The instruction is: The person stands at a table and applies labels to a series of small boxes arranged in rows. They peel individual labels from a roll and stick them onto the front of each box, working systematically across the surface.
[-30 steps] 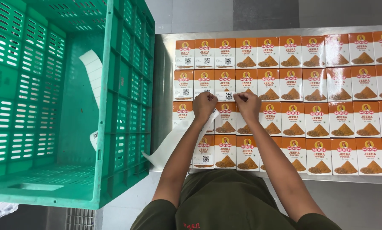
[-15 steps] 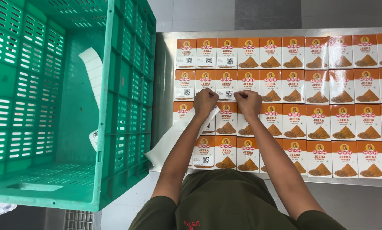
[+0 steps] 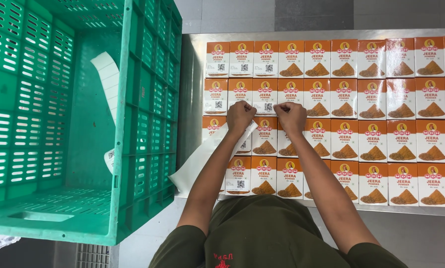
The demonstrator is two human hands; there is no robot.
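Both fists (image 3: 264, 116) on orange-white boxes (image 3: 341, 99)

Boxes (image 3: 344, 101) lie in four rows across the tabletop (image 3: 195, 74). A crate (image 3: 78, 119) stands to their left, a paper strip (image 3: 108, 82) inside it. Both hands rest on the second row from the far edge, left hand (image 3: 240, 115) beside right hand (image 3: 291, 115). A paper strip (image 3: 197, 161) trails from the left hand off the tabletop's near-left corner.

L hand (image 3: 240, 115), R hand (image 3: 292, 115) fisted, arms fwd
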